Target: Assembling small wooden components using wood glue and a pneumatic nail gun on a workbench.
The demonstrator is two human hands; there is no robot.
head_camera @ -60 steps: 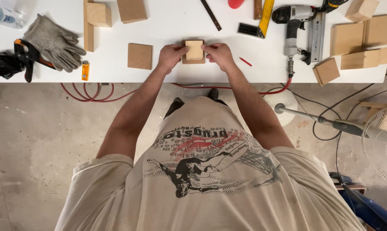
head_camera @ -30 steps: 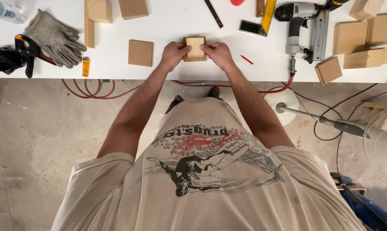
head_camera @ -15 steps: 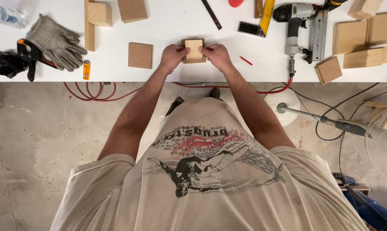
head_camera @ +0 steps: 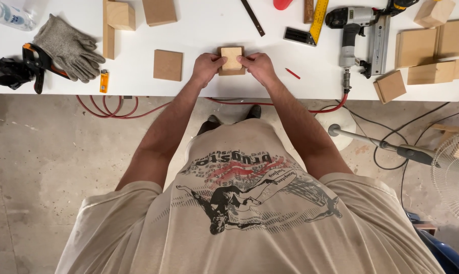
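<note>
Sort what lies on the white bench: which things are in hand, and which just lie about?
In hand: left hand and right hand grip a small wood block on a square board.

Lying about: nail gun, grey gloves, lighter, loose wood square.

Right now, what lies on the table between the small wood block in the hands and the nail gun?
In the head view, only a short red pencil lies between the wood block and the nail gun; otherwise bare table.

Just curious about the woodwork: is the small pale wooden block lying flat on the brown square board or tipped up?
Lying flat: the small pale wooden block sits on the brown square board, whose edges show around it.
</note>
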